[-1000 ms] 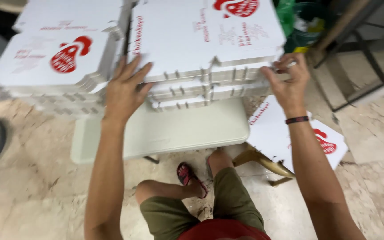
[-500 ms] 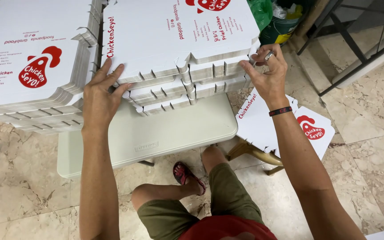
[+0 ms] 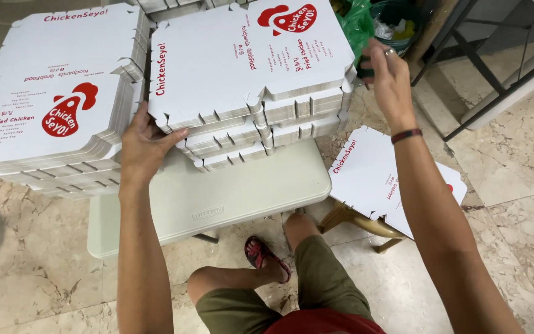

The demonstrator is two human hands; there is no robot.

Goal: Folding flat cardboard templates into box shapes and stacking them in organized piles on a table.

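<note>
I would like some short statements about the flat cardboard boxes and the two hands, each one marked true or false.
1. The left hand touches the near edge of the middle stack of flat boxes. True.
2. The right hand rests on the floor. False: it is raised at the stack's far right corner.
3. The stacks lie on a pale folding table. True.
4. The boxes are plain brown. False: they are white with red print.
5. The right wrist is bare. False: it wears a dark wristband.

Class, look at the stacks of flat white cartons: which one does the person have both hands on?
The middle stack on the pale table: the left hand and right hand press its sides. The left stack and the cartons on the stool go untouched.
</note>
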